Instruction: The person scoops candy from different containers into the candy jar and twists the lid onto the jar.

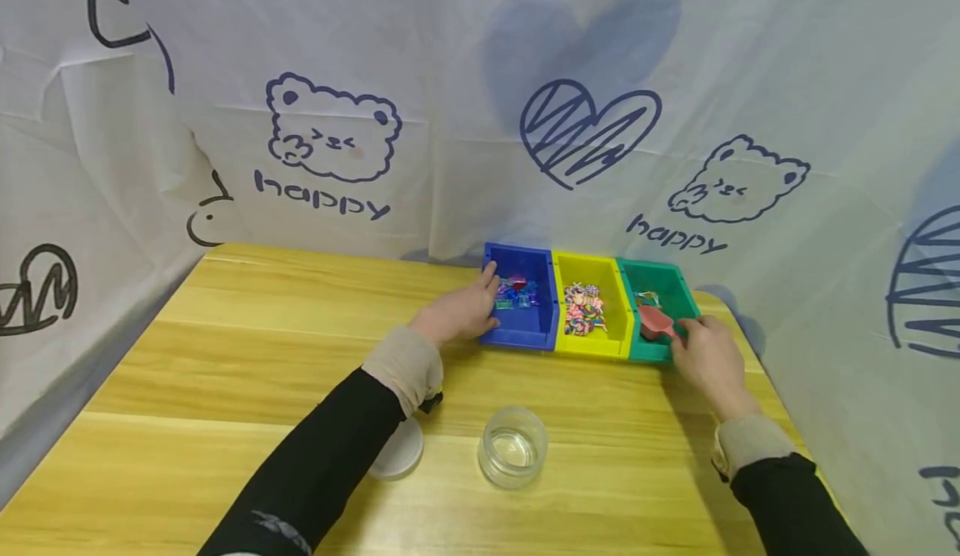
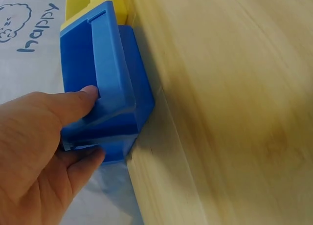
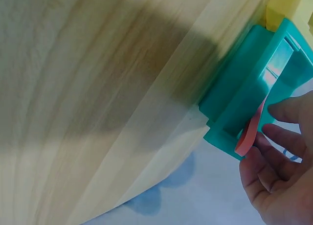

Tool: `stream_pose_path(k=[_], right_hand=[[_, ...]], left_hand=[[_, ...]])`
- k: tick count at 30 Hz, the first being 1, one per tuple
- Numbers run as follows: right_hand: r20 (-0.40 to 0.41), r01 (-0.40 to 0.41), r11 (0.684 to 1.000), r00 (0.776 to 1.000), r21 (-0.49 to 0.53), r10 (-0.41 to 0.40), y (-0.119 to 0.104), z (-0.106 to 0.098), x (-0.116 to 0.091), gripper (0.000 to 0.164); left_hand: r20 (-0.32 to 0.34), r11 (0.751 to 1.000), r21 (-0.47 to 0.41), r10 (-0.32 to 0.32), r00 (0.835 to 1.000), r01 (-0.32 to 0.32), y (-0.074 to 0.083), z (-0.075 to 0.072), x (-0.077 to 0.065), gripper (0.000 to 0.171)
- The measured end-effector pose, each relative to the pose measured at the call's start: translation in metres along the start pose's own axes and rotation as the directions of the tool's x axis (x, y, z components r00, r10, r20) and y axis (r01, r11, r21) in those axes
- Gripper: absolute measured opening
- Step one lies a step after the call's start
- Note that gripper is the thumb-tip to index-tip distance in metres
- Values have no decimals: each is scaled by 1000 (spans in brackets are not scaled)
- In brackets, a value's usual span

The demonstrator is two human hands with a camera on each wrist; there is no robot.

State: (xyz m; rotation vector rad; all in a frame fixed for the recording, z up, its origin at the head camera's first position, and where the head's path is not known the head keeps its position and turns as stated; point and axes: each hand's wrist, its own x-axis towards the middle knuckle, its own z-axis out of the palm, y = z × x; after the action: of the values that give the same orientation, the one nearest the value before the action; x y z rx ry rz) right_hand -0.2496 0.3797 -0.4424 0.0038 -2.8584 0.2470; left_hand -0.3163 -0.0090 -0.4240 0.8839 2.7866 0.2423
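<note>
My left hand (image 1: pixel 463 310) grips the left side of a blue bin (image 1: pixel 517 341); in the left wrist view the thumb lies over its rim and the other fingers reach along the outside. Small shiny blue, purple and red pieces (image 1: pixel 517 291) lie inside. At the right end of the row, my right hand (image 1: pixel 712 360) has half-curled fingers at the handle of a pink scoop (image 1: pixel 655 323), beside the front corner of a green bin (image 1: pixel 651 351). Whether they pinch the handle is unclear. The scoop's bowl rests in that bin, partly covering small pieces (image 1: pixel 648 298).
A yellow bin (image 1: pixel 613 345) with colourful swirl-patterned pieces (image 1: pixel 582 310) stands between the other two. Nearer me are a clear glass jar (image 1: pixel 513 448) without a lid and a white round lid (image 1: pixel 400 451), partly behind my left sleeve. White cloth (image 1: pixel 465 164) hangs behind the wooden table (image 1: pixel 300 306).
</note>
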Motion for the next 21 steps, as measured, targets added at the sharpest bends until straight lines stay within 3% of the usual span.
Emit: stream_pose_path(k=[11, 21], right_hand=[[43, 35, 998, 999, -55, -32, -5, 0, 8, 18], [56, 46, 996, 998, -83, -41, -4, 3, 12, 21]], left_hand=[[8, 995, -93, -24, 1000, 24, -1, 5, 5, 79], [-11, 987, -161, -19, 1000, 17, -3, 5, 4, 81]])
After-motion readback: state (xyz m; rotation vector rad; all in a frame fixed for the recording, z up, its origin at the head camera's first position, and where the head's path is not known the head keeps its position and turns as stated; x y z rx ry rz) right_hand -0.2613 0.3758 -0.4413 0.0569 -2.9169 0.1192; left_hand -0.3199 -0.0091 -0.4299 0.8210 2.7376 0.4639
